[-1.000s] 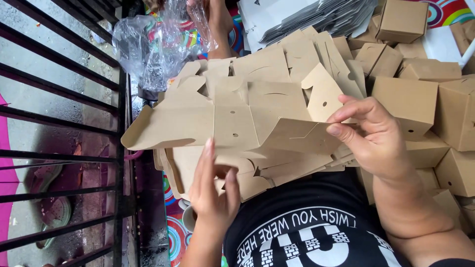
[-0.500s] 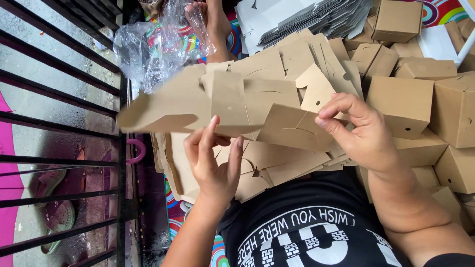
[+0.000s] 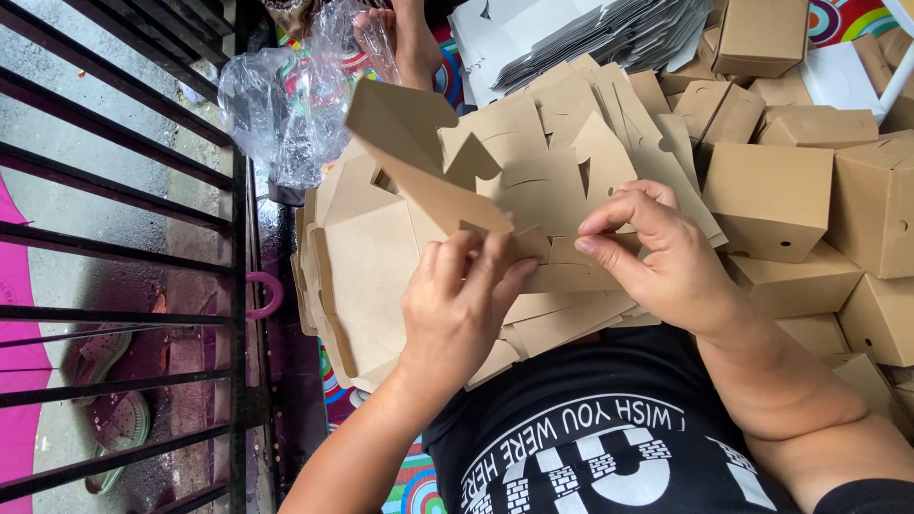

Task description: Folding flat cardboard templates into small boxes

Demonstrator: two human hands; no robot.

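I see both hands on a flat brown cardboard box blank (image 3: 428, 162) raised above the stack of unfolded blanks (image 3: 362, 286). My left hand (image 3: 457, 305) has its fingers curled shut, pinching the blank's lower flap. My right hand (image 3: 657, 257) pinches the same flap from the other side, thumb against fingertips. Folded brown boxes (image 3: 771, 195) sit beyond the right hand; a clear plastic bag (image 3: 286, 105) lies above the stack.

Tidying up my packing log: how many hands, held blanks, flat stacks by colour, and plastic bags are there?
held brown blank: 1
hands pinching it: 2, left hand and right hand
brown flat stack: 1
white flat stack: 1
clear plastic bag: 1
Total: 6
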